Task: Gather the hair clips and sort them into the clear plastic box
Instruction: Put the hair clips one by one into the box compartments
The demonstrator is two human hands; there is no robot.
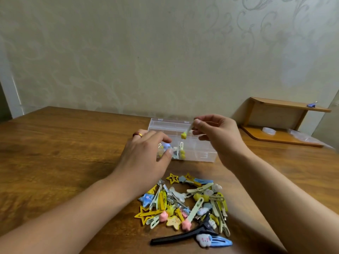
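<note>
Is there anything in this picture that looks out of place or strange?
One thing stands out: a small blue-purple clip lies alone on top of the wooden shelf at the far right, away from the pile of clips and the clear box. Nothing looks spilled or broken.

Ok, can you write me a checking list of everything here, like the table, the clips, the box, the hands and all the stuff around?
Surface: wooden table, bare wood except around the work.
Job's things: clear plastic box open, a few clips in its left compartments; pile of hair clips on the table nearer the person.
Clutter: small wooden shelf at far right with a small blue thing on top and clear plastic items beneath.
Grippers: left hand rests at the box's left end, wearing a ring; right hand pinches a pale clip with a yellow star above the box.
Cables: nothing seen.
Surroundings: patterned wall behind the table.
</note>
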